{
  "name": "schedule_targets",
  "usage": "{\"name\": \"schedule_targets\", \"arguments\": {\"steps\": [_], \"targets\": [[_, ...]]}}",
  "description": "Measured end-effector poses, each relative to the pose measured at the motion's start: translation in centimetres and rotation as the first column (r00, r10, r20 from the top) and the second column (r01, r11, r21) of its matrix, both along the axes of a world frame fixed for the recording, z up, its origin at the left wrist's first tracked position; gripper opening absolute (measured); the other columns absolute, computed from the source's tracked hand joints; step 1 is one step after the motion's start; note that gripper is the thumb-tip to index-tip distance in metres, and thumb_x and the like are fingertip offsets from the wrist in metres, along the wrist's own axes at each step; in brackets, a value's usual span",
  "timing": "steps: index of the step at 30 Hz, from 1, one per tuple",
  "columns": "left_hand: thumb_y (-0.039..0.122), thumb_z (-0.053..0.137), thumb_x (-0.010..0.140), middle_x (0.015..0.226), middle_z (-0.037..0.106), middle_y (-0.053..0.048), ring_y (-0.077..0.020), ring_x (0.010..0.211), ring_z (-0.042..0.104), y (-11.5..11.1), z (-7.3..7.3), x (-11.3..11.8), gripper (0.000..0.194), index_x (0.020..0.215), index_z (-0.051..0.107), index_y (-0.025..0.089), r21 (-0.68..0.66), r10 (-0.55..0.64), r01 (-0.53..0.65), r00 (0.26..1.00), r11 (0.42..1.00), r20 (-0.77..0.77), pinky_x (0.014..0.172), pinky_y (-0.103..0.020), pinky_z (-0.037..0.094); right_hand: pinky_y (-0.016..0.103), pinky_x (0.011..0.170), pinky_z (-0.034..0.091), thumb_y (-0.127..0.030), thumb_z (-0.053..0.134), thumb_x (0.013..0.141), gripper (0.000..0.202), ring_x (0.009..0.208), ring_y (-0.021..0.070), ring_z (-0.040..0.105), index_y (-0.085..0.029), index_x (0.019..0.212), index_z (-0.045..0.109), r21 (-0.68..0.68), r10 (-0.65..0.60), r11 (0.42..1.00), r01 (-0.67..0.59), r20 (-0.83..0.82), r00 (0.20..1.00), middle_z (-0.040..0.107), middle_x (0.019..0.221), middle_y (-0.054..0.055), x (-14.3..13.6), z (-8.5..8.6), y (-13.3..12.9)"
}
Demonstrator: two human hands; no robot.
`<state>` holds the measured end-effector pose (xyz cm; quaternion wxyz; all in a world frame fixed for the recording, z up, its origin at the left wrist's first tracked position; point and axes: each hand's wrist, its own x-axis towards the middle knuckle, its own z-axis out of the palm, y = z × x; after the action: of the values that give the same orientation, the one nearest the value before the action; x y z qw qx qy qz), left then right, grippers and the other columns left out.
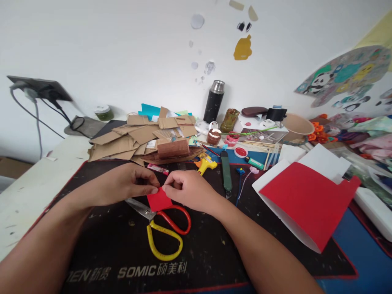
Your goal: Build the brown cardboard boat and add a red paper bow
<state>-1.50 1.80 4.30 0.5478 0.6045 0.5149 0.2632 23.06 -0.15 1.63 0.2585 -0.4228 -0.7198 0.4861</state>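
The left hand (134,181) pinches the upper left corner of the red square (161,200) between thumb and fingers; the right hand (191,188) pinches its upper right corner, fingertips close to the other hand's. The square is at the centre of this dial, just above the scissors (141,209), which lie on the dark mat (211,253); their blades point to ten o'clock, their red and yellow handles to about four and five.

Cardboard pieces (116,148) lie piled between ten and eleven o'clock, with a brown roll (173,149) near twelve. The flask (214,102) stands tilted in view toward one, by the wall (137,49). At two is the yellow glue gun (206,164); between two and three lie the cutter (226,170) and green lighter (255,163). The red sheet (306,200) curves over white paper (284,226) at three.
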Motion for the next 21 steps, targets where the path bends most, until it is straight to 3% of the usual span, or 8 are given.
{"name": "schedule_targets", "arguments": {"steps": [3, 4, 7, 11, 15, 21], "targets": [[0.044, 0.088, 0.082, 0.069, 0.075, -0.005, -0.019, 0.063, 0.062, 0.1, 0.3, 0.0, 0.021, 0.077, 0.088, 0.024, 0.091, -0.229, 0.247, 0.958, 0.965, -0.17, 0.058, -0.024, 0.046, 0.026, 0.056, 0.036, -0.03, 0.072, 0.101, 0.015, 0.056, 0.012, 0.054, -0.022, 0.087, 0.071, -0.08, -0.027, 0.997, 0.02, -0.081, 0.996, 0.063, 0.065, -0.005, 0.1, -0.1, 0.2], [0.047, 0.087, 0.083, 0.073, 0.078, -0.006, -0.0198, 0.067, 0.064, 0.2, 0.3, 0.0, 0.024, 0.079, 0.089, 0.023, 0.121, -0.207, 0.226, 0.967, 0.967, -0.151, 0.063, -0.025, 0.049, 0.026, 0.054, 0.037, -0.034, 0.07, 0.104, 0.019, 0.053, 0.0118, 0.054, -0.022, 0.089, 0.069, -0.116, -0.04, 0.993, 0.025, -0.126, 0.991, 0.062, 0.063, -0.005, 0.2, -0.1, 0.3], [0.048, 0.094, 0.077, 0.083, 0.083, -0.009, -0.0214, 0.076, 0.069, 0.4, 0.3, 0.5, 0.028, 0.08, 0.088, 0.021, 0.129, 0.002, -0.006, 0.999, 0.992, 0.032, 0.072, -0.028, 0.054, 0.025, 0.05, 0.037, -0.047, 0.066, 0.107, 0.029, 0.045, 0.0109, 0.052, -0.023, 0.092, 0.064, -0.192, -0.096, 0.98, 0.044, -0.269, 0.958, 0.058, 0.058, -0.008, 0.4, -0.1, 0.8], [0.044, 0.104, 0.064, 0.066, 0.072, -0.002, -0.0135, 0.059, 0.056, 0.3, -0.6, 2.3, 0.033, 0.069, 0.082, 0.02, 0.059, 0.29, -0.321, 0.908, 0.945, 0.302, 0.057, -0.024, 0.044, 0.024, 0.045, 0.034, -0.063, 0.07, 0.101, 0.041, 0.042, 0.0104, 0.049, -0.023, 0.095, 0.061, -0.253, -0.187, 0.963, 0.093, -0.379, 0.906, 0.057, 0.056, -0.009, 0.5, -0.2, 1.3], [0.046, 0.107, 0.059, 0.062, 0.068, 0.0, -0.0124, 0.058, 0.055, -0.1, -1.4, 4.2, 0.037, 0.065, 0.08, 0.021, 0.033, 0.335, -0.375, 0.861, 0.926, 0.383, 0.056, -0.023, 0.044, 0.023, 0.043, 0.035, -0.064, 0.078, 0.094, 0.045, 0.041, 0.0103, 0.05, -0.023, 0.095, 0.061, -0.244, -0.196, 0.964, 0.104, -0.395, 0.898, 0.058, 0.055, -0.01, 0.3, -0.3, 1.4], [0.049, 0.108, 0.059, 0.065, 0.071, -0.001, -0.013, 0.06, 0.058, -0.6, -2.4, 5.3, 0.041, 0.07, 0.082, 0.02, -0.016, 0.398, -0.44, 0.796, 0.898, 0.456, 0.06, -0.024, 0.049, 0.023, 0.044, 0.034, -0.053, 0.072, 0.099, 0.033, 0.041, 0.0099, 0.048, -0.02, 0.105, 0.066, -0.219, -0.173, 0.972, 0.087, -0.411, 0.895, 0.056, 0.055, -0.011, -0.2, -1.0, 1.1]]}}
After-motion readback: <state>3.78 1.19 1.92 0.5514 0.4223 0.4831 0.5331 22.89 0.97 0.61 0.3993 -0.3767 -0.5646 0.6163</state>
